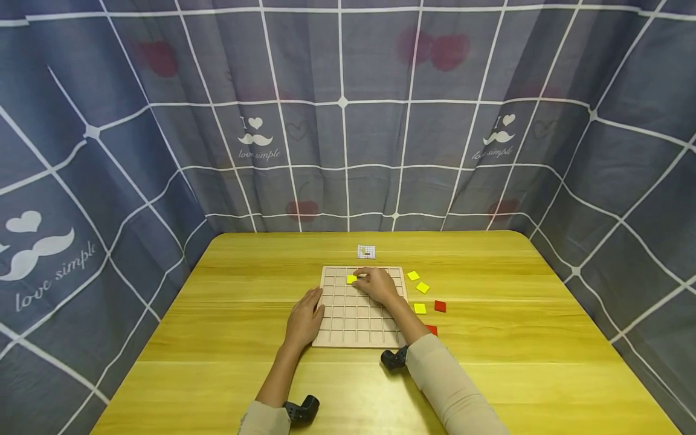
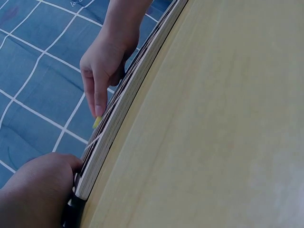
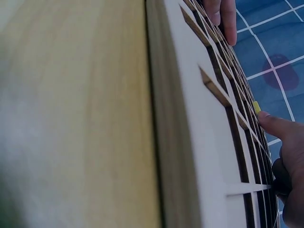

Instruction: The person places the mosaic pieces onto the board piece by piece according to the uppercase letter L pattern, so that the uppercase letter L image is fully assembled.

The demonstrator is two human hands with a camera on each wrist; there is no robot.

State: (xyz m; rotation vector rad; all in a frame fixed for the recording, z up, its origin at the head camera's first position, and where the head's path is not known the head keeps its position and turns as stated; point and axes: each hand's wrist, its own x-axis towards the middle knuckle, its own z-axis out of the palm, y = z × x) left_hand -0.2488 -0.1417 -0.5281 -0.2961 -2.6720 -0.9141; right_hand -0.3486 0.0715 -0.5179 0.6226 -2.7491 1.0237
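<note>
A wooden grid board point(image 1: 334, 323) with square recesses lies on the table. Over its upper part, my right hand point(image 1: 375, 284) pinches a yellow square tile point(image 1: 351, 280) between thumb and fingers. The left wrist view shows that tile point(image 2: 97, 122) tilted at the fingertips, close over the grid. My left hand point(image 1: 304, 320) rests along the board's left edge, fingers extended and fingertips at the rim. From the right wrist, the thumb of the right hand point(image 3: 292, 156) meets the tile point(image 3: 256, 107) just above the board's dividers.
Right of the board lie three yellow tiles point(image 1: 420, 309) and two red tiles point(image 1: 440, 306), one red partly behind the right forearm. A small card with a printed grid point(image 1: 366, 252) sits beyond the board. A grey checked curtain point(image 1: 375, 139) surrounds the wooden table point(image 1: 244, 272).
</note>
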